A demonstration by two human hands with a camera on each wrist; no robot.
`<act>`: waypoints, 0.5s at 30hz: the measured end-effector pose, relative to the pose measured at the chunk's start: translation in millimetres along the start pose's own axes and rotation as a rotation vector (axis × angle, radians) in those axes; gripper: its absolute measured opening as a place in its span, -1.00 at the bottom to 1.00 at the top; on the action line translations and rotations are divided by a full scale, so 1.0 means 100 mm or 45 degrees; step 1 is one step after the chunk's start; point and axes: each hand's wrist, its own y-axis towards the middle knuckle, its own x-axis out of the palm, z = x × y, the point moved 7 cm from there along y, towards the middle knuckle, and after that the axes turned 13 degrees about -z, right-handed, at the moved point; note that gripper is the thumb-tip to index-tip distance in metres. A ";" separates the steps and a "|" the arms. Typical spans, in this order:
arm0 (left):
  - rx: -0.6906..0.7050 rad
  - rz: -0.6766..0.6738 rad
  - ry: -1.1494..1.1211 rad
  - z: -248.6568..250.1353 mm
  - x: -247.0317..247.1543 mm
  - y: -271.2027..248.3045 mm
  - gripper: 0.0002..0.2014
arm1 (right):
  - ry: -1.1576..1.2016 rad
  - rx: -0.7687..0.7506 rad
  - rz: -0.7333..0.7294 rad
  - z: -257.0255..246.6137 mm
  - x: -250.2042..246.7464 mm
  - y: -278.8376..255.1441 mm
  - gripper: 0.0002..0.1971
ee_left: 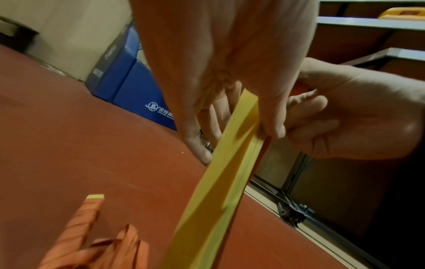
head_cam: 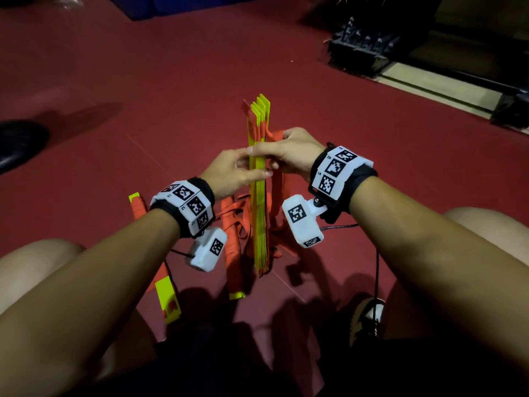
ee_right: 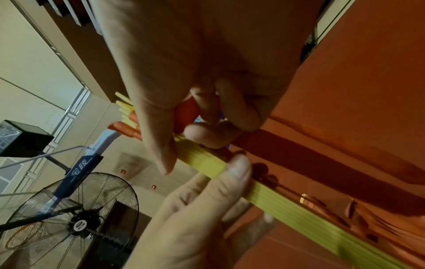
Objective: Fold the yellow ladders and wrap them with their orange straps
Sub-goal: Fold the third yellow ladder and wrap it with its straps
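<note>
Stack of yellow rungs stands on edge mid-frame, pinched by left hand and right hand, which also curls round an orange strap. Loosen either pinch and I'd guess the rungs fan apart; loose straps below might snag.

Dim, hard shadows, blurred wrist views.

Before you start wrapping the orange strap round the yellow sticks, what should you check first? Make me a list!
1. Yellow rungs stacked flat together: ok.
2. Left hand pinching the stack: ok.
3. Right hand holding the stack and orange strap: ok.
4. Far rung ends level: not ok, they sit staggered.
5. Loose straps on the floor untangled: cannot tell.
6. Already wrapped bundle out of the way: ok.
</note>
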 end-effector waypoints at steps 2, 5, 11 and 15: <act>-0.027 -0.021 0.031 -0.05 -0.01 -0.01 -0.75 | 0.020 -0.009 -0.005 -0.02 -0.01 -0.02 -0.60; -0.067 -0.034 0.026 -0.12 -0.01 -0.01 -0.66 | 0.047 0.000 -0.004 -0.03 -0.02 -0.03 -0.57; -0.018 0.004 0.014 -0.08 -0.01 -0.01 -0.67 | 0.031 -0.007 0.028 0.02 -0.01 -0.02 -0.56; 0.056 0.018 0.070 -0.01 -0.03 0.01 -0.62 | -0.012 -0.001 0.018 0.02 0.00 0.01 -0.54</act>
